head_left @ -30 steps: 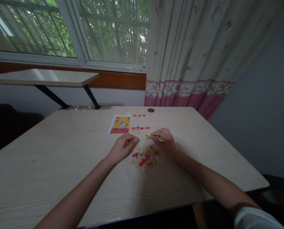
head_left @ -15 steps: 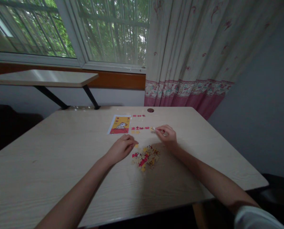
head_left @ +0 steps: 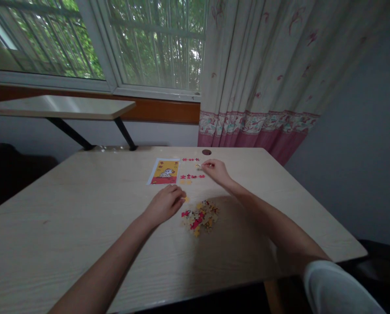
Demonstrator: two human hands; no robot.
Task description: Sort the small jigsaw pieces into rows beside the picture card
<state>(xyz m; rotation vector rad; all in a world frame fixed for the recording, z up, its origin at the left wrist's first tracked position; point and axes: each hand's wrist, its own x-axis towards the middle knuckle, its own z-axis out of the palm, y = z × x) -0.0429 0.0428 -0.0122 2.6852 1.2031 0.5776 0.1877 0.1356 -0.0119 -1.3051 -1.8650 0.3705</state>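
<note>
My right hand (head_left: pixel 216 170) pinches a small white and yellow puzzle piece (head_left: pixel 198 166) over the table, between two rows of red pieces. The far row of red pieces (head_left: pixel 190 159) and the nearer row of red pieces (head_left: pixel 188 176) lie to the right of a picture sheet (head_left: pixel 165 171) with a white animal on yellow and red. Below the nearer row are a few yellow pieces (head_left: pixel 186 182). My left hand (head_left: pixel 167 203) is closed, a yellow puzzle piece (head_left: pixel 186 199) at its fingertips, just above a heap of mixed pieces (head_left: pixel 200 216).
The pale wooden table (head_left: pixel 83 226) carries a raised shelf (head_left: pixel 60 107) on black legs at the back left. A round brown cable hole (head_left: pixel 206 152) is near the back edge. Behind stand a window and a floral curtain (head_left: pixel 254 87).
My right hand has moved away from me and to the left with its piece, from the end of the nearer red row to between the rows. My left hand has barely shifted.
</note>
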